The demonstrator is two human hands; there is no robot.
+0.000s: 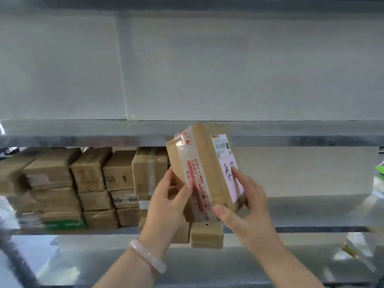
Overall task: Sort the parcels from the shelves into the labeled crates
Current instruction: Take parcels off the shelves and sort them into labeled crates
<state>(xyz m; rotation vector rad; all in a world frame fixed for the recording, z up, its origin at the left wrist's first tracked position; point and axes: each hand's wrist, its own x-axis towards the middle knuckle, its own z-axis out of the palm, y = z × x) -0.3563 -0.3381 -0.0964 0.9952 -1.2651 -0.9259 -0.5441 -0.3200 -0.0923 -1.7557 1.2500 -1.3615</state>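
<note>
A brown cardboard parcel (pixel 204 165) with red-printed tape and a pink handwritten label is held up, tilted, in front of the metal shelf. My left hand (pixel 166 202) grips its lower left side, thumb on the taped face. My right hand (pixel 245 202) grips its lower right corner, fingers on the pink label and thumb underneath. Several more brown parcels (pixel 87 183) are stacked on the shelf (pixel 311 210) at the left. A small parcel (pixel 206 235) sits at the shelf's front edge below my hands.
The upper shelf board (pixel 83 134) runs across the view just above the held parcel. The right part of the middle shelf is bare metal. Green and white items (pixel 379 177) show at the far right edge. No crates are in view.
</note>
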